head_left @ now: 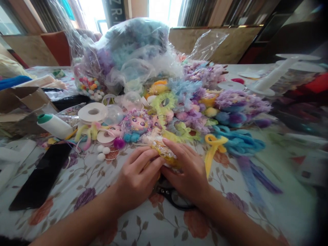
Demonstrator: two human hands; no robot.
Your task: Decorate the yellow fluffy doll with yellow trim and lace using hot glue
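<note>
Both my hands are closed around a small yellow craft piece point(165, 150) trimmed with clear, shiny beads, above the flowered tablecloth. My left hand point(139, 172) pinches its left side with bent fingers. On the other side, my right hand point(188, 167) wraps it, thumb below and index finger along the top. Much of the piece is hidden by the fingers. Black-handled scissors point(176, 200) lie under my hands, partly covered. Just beyond sits a doll head point(139, 123) with curly purple hair and blue pompoms under it.
A large clear bag point(138, 44) of pastel tulle stands behind. At left are a black phone point(42, 177), a thread cone point(55, 126), a ribbon roll point(92, 112) and a cardboard box point(23, 106). Blue fuzzy strips point(235, 140) and an upright white spool point(276, 73) are at right.
</note>
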